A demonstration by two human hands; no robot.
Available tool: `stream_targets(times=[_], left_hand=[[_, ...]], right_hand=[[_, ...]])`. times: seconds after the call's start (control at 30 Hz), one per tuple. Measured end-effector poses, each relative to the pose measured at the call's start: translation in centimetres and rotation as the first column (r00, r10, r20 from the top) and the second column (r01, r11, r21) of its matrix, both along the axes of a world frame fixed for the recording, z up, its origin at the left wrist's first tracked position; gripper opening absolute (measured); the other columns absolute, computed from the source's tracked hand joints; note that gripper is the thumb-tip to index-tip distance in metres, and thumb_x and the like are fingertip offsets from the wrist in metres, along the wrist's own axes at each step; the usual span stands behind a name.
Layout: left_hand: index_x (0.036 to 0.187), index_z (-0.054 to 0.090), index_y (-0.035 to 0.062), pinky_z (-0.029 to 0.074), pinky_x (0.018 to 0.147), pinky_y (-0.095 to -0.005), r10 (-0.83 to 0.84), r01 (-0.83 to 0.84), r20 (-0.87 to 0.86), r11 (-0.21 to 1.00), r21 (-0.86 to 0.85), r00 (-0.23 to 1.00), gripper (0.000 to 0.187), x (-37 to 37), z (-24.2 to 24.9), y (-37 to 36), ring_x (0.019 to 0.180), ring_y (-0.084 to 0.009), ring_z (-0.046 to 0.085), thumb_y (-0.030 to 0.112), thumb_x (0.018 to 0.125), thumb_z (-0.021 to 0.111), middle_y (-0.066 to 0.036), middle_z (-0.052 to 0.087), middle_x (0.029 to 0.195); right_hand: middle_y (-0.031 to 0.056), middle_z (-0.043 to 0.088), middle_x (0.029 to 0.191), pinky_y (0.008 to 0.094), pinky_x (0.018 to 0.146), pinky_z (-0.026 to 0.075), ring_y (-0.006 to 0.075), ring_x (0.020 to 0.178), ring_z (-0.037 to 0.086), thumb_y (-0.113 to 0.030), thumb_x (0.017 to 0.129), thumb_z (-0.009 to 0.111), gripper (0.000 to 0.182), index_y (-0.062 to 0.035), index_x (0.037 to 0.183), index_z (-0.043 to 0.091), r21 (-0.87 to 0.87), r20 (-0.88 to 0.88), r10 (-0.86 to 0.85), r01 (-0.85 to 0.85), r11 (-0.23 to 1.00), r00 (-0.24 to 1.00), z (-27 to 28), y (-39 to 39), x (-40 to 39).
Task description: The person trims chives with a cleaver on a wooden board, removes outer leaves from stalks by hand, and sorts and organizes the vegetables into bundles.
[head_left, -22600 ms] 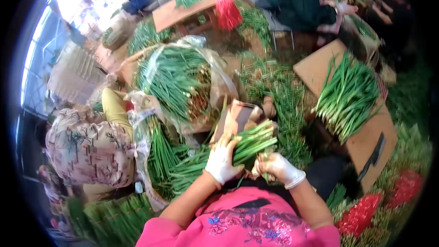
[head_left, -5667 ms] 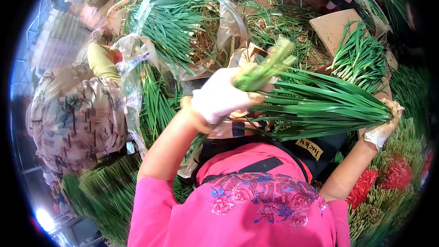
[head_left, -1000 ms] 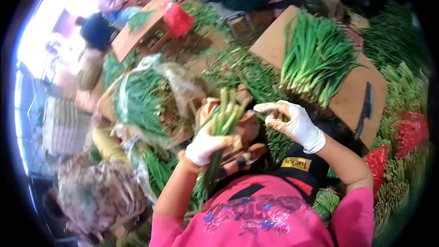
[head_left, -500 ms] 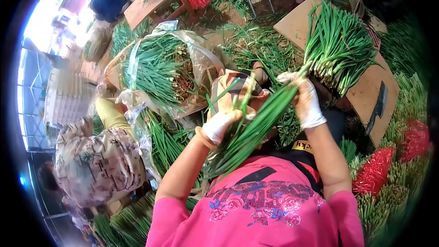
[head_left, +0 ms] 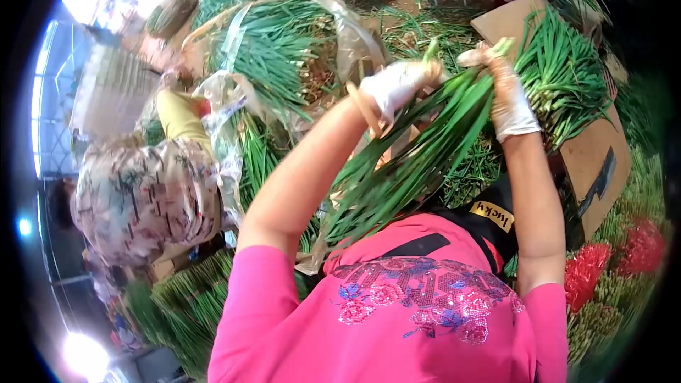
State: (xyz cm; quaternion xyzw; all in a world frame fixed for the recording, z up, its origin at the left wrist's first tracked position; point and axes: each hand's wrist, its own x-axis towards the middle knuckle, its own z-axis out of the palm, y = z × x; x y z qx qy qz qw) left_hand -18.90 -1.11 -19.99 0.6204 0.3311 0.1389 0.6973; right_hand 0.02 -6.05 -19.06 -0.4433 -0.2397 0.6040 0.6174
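Note:
My left hand [head_left: 406, 85], in a white glove with a tan band at the wrist, is closed around the pale stalk end of some green leafy stems. My right hand [head_left: 505, 89], also gloved, grips a bunch of long green stems [head_left: 433, 152], their pale ends showing above the fingers. The leaves hang down and left toward the pink shirt. Both hands are close together but apart. A large pile of green stems [head_left: 560, 74] lies on a wooden board [head_left: 592, 149] just right of my right hand.
A plastic-lined bundle of greens [head_left: 277, 42] stands at upper left. Beside it a person in a patterned shirt [head_left: 145, 202] bends over. Red strands [head_left: 585, 273] lie on greens at lower right. A dark blade-like object [head_left: 600, 181] rests on the board.
My left hand has moved up and right, closer to my right hand, with stems in it. My right hand has risen with its bunch. The whole view has shifted.

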Motion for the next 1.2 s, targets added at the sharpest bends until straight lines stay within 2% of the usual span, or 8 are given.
stream_targets(times=[0.03, 0.4, 0.5, 0.57, 0.63, 0.77, 0.97, 1.2], left_hand=[[0.111, 0.061, 0.0092, 0.050, 0.064, -0.0310, 0.127, -0.096, 0.078, 0.944, -0.315, 0.989, 0.041, 0.7, -1.0, 1.3, 0.083, -0.0175, 0.058, 0.043, 0.090, 0.048, -0.004, 0.065, 0.093], [0.104, 0.060, 0.0070, 0.050, 0.073, -0.0349, 0.243, -0.089, 0.238, 0.852, -0.517, 0.940, 0.056, 4.5, 2.1, -1.3, 0.079, -0.0162, 0.061, 0.059, 0.085, 0.050, -0.006, 0.065, 0.093], [0.105, 0.059, -0.0005, 0.046, 0.075, -0.0325, -0.362, 0.370, -0.079, 0.915, 0.157, 0.929, 0.051, 1.2, -1.6, -4.0, 0.078, -0.0188, 0.059, 0.044, 0.081, 0.058, -0.011, 0.064, 0.095], [0.094, 0.062, -0.0051, 0.045, 0.068, -0.0358, -0.502, 0.632, -0.384, 0.596, 0.496, 0.775, 0.048, -2.7, -5.7, -5.5, 0.071, -0.0191, 0.056, 0.041, 0.082, 0.057, -0.011, 0.065, 0.082], [0.096, 0.066, -0.0003, 0.042, 0.059, -0.0284, -0.329, 0.371, -0.345, 0.926, 0.062, 0.879, 0.039, -7.5, -5.3, -5.6, 0.066, -0.0112, 0.053, 0.035, 0.084, 0.056, -0.005, 0.063, 0.078], [0.104, 0.066, 0.0027, 0.045, 0.062, -0.0197, 0.048, -0.153, -0.419, 0.963, -0.220, 0.907, 0.029, -14.8, -3.9, -2.3, 0.071, -0.0075, 0.057, 0.021, 0.083, 0.057, -0.005, 0.066, 0.087], [0.101, 0.064, 0.0009, 0.046, 0.081, -0.0253, 0.213, -0.208, -0.019, 0.967, 0.145, 0.977, 0.019, -9.8, -0.1, 0.4, 0.091, -0.0117, 0.058, 0.010, 0.084, 0.062, -0.005, 0.064, 0.104], [0.109, 0.061, 0.0108, 0.047, 0.079, -0.0351, -0.318, 0.114, 0.083, 0.553, 0.825, 0.944, 0.038, 3.0, 2.0, -5.2, 0.090, -0.0276, 0.058, 0.021, 0.073, 0.069, -0.010, 0.059, 0.097]], right_hand=[[0.0029, 0.062, 0.084, 0.0300, 0.072, 0.050, 0.0150, 0.077, 0.059, -0.028, 0.084, 0.063, 0.022, -0.0068, 0.090, 0.061, -0.021, -0.039, 0.056, -0.057, 0.998, 0.998, 0.1, 0.4, 0.8], [0.0004, 0.060, 0.093, 0.0234, 0.075, 0.044, 0.0113, 0.081, 0.056, -0.023, 0.083, 0.065, 0.027, -0.0070, 0.103, 0.060, 0.043, 0.185, 0.068, -0.077, 0.996, 0.980, -2.1, 1.4, 0.7], [0.0067, 0.056, 0.103, 0.0374, 0.079, 0.050, 0.0201, 0.090, 0.057, -0.044, 0.075, 0.068, 0.048, -0.0111, 0.108, 0.055, 0.007, 0.222, -0.288, 0.294, 0.956, 0.931, 1.1, -0.8, 5.5], [0.0031, 0.058, 0.099, 0.0357, 0.080, 0.050, 0.0190, 0.086, 0.056, -0.035, 0.084, 0.059, 0.031, -0.0113, 0.104, 0.057, 0.123, 0.005, -0.522, 0.517, 0.847, 0.853, 2.5, -2.8, 11.1], [0.0012, 0.057, 0.094, 0.0314, 0.076, 0.049, 0.0164, 0.085, 0.055, -0.031, 0.087, 0.056, 0.021, -0.0125, 0.097, 0.056, 0.278, -0.039, -0.388, 0.383, 0.881, 0.921, 1.0, -6.2, 19.6], [0.0004, 0.059, 0.092, 0.0286, 0.076, 0.049, 0.0130, 0.085, 0.057, -0.035, 0.087, 0.058, 0.026, -0.0113, 0.098, 0.060, 0.296, -0.133, -0.524, 0.538, 0.789, 0.841, 1.1, -12.6, 24.2], [-0.0001, 0.060, 0.091, 0.0278, 0.073, 0.049, 0.0129, 0.081, 0.057, -0.035, 0.087, 0.058, 0.025, -0.0127, 0.098, 0.060, 0.272, 0.042, -0.753, 0.718, 0.640, 0.656, 2.4, -17.2, 20.8], [0.0007, 0.060, 0.089, 0.0294, 0.074, 0.048, 0.0150, 0.080, 0.056, -0.036, 0.082, 0.064, 0.026, -0.0132, 0.094, 0.060, 0.251, -0.039, -0.774, 0.756, 0.604, 0.632, 2.9, -20.7, 20.2]])
